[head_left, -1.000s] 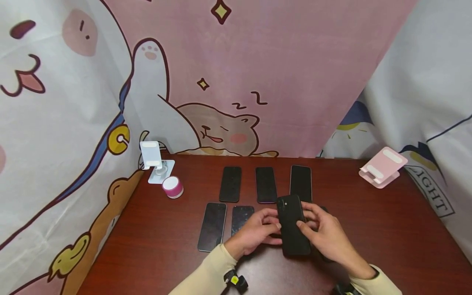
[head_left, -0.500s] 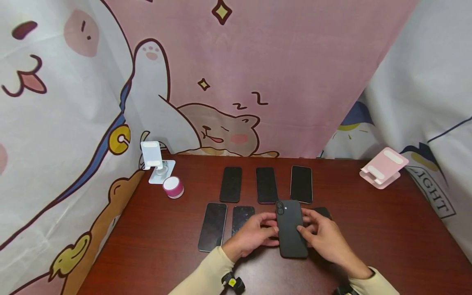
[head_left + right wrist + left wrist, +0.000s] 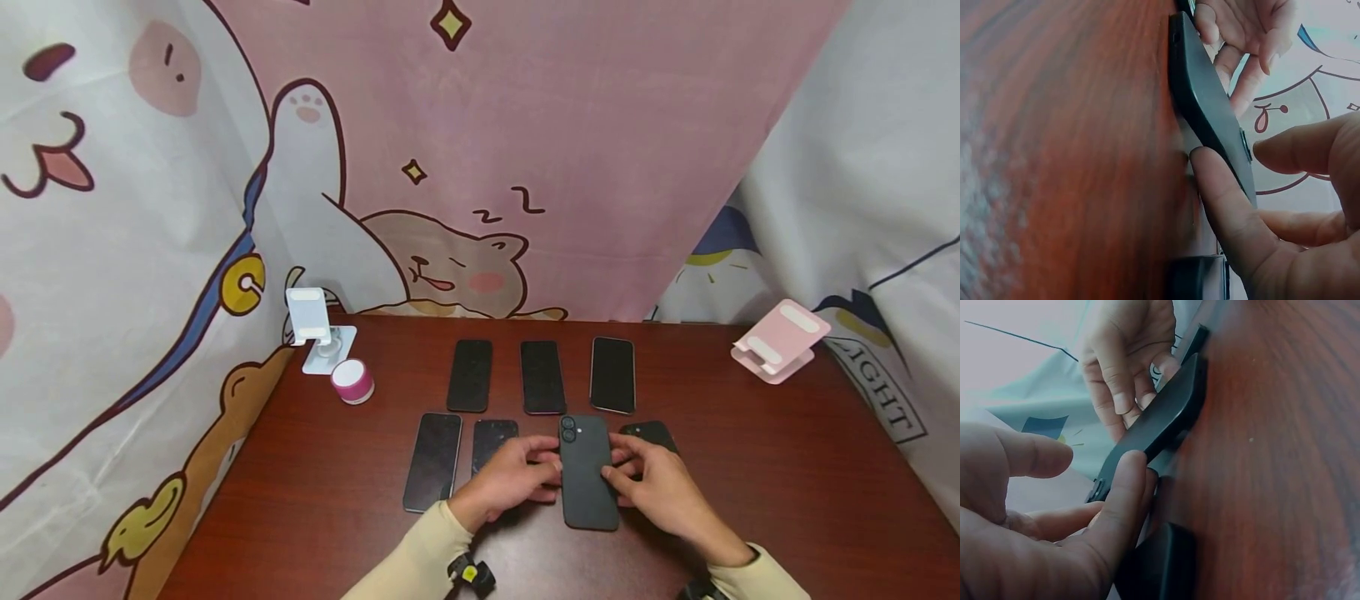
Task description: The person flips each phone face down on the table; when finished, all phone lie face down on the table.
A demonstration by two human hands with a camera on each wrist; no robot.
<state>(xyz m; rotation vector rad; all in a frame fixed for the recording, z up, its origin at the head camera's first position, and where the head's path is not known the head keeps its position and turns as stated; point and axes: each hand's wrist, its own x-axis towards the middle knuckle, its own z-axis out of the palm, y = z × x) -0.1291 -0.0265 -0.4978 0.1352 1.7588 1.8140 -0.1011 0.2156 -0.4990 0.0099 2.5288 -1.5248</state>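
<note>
Cartoon-printed pink and white cloth hangs behind and beside the dark red wooden counter (image 3: 315, 492), where several black phones lie face up in two rows. At the near middle, a matte black smartphone (image 3: 587, 482) rests back side up, its twin camera lenses at the far left corner, between a cracked-screen phone (image 3: 493, 437) on its left and another dark phone (image 3: 651, 433) partly hidden on its right. The left hand (image 3: 510, 479) pinches the smartphone's left long edge with curled fingers (image 3: 1119, 500), while the right hand (image 3: 652, 483) grips the right long edge, fingers (image 3: 1222, 206) pressed against its side. In the wrist views one long edge sits on the counter and the other is tilted slightly up. At the far left stand a white folding phone stand (image 3: 313, 325) and a small pink and white round speaker (image 3: 352, 381); a pink folding stand (image 3: 780, 340) sits far right.
</note>
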